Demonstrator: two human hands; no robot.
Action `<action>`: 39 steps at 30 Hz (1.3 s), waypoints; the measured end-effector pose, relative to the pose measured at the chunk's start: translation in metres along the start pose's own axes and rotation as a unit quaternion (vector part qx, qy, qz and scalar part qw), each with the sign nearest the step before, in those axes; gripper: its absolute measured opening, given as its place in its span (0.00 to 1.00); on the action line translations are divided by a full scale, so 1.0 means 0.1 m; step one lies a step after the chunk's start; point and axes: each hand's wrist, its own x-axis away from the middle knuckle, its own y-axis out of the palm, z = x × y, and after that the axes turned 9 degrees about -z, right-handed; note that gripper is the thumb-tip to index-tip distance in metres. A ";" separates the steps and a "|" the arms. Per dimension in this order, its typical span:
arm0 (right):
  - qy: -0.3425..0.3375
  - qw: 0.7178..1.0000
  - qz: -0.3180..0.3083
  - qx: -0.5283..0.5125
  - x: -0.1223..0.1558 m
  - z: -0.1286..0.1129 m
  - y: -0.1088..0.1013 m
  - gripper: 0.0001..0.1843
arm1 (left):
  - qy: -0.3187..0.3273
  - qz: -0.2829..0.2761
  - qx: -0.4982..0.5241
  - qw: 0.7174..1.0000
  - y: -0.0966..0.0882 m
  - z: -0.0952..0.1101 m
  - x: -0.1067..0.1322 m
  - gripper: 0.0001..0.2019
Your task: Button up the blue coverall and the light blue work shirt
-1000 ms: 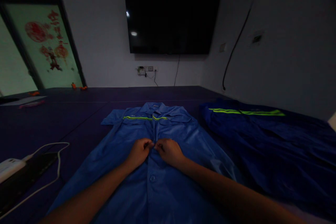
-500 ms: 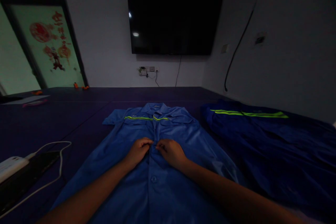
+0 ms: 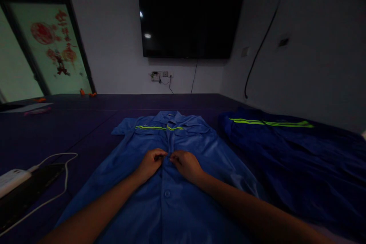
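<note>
A blue short-sleeved shirt (image 3: 188, 194) with yellow-green stripes across the chest lies spread face up, its collar at the far end. My left hand (image 3: 153, 162) pinches the front placket from the left side. Opposite it, almost touching, my right hand (image 3: 186, 164) pinches the same spot with thumb and forefinger. Whatever button or buttonhole sits between the fingertips is hidden. Closer to me on the placket, a round button (image 3: 167, 193) shows.
On the right lies a darker blue garment (image 3: 274, 152) with yellow-green stripes. At left are a white charger (image 3: 14, 181) with a white cable (image 3: 66, 175) and a black flat object (image 3: 37, 187). A television (image 3: 190, 23) hangs on the far wall.
Both hands stay at the same place on the placket, with only slight finger movement. The whole view has shifted a little.
</note>
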 end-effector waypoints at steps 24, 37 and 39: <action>0.021 0.999 -0.009 0.032 0.00 -0.01 0.00 0.11 | 0.055 -0.029 -0.105 0.993 0.03 0.11 0.03 0.11; 0.050 0.998 -0.015 0.020 -0.05 0.05 0.02 0.10 | 0.058 -0.022 -0.138 0.988 0.04 0.16 0.02 0.10; 0.052 0.999 -0.008 0.006 -0.05 0.05 0.02 0.10 | 0.052 -0.021 -0.137 0.989 0.03 0.15 0.02 0.10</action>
